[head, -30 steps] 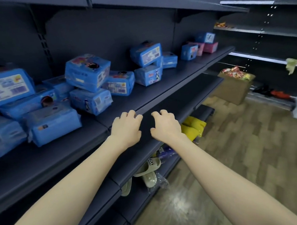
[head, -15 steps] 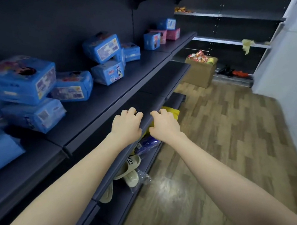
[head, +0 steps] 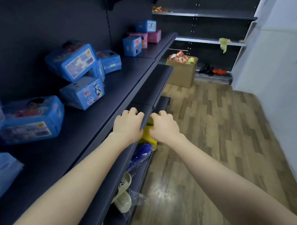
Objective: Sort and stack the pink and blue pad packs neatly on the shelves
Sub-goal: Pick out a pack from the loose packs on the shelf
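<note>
— How many packs do we count on the shelf point(head: 118, 86)?

— Of the blue packs point(head: 32, 119), there are eight that we can tell apart. Two are cut off at the left edge and one lies flat beside them. Three make a loose heap in the middle, the top one tilted. Two sit at the far end, one of them on top of the pink. A blue sliver inside the heap may be another; we cannot tell.

— And pink?

— Two pink packs point(head: 154, 36), side by side at the far end by the back panel. Past them we see one cardboard box point(head: 182, 74) on the floor.

— How do the packs look to us?

— They have glossy soft wrapping, and the blue ones carry cartoon figures and pale label panels. The print is too blurred to read.

— Our hands?

— Two, stretched out close together but not touching. The left hand point(head: 128, 128) is over the front edge of the lower shelf point(head: 158, 81), and the right hand point(head: 164, 127) is just past it. On both the fingers are curled inward and grasp nothing, well apart from every pack.
</note>
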Motion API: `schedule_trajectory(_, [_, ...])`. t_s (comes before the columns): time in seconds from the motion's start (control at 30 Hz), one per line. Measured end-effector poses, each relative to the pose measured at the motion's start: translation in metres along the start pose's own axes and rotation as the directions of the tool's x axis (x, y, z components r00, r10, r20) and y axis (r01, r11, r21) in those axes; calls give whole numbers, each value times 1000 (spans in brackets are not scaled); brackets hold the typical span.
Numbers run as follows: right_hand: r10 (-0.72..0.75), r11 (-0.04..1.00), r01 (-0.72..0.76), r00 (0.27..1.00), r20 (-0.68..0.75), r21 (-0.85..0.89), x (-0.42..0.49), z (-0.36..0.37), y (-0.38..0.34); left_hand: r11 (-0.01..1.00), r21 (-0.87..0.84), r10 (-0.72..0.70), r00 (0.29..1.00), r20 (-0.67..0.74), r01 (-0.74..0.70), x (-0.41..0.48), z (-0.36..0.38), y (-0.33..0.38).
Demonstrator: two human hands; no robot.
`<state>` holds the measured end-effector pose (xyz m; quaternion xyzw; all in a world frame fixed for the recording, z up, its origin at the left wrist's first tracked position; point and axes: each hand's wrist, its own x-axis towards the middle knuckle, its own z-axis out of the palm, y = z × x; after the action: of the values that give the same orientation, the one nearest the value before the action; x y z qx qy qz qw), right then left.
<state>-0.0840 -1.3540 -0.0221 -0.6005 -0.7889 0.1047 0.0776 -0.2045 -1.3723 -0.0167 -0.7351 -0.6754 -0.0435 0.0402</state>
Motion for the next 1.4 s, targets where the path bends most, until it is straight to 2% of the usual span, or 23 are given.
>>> schedule_trajectory(0.37, [110,994,-110,993,-40,-2,80,-15,18,995,-26,98,995,-5,-98,107,5,-14])
schedule_trajectory(0.77, [249,968,-249,968,-10,19,137,-17,70,970,-96,227,973,32,-223,188,33,16])
schedule_trajectory(1.4, [246,968,-243,968,-39,66,302,-73,225,973,-70,223,974,44,-219,401,56,111])
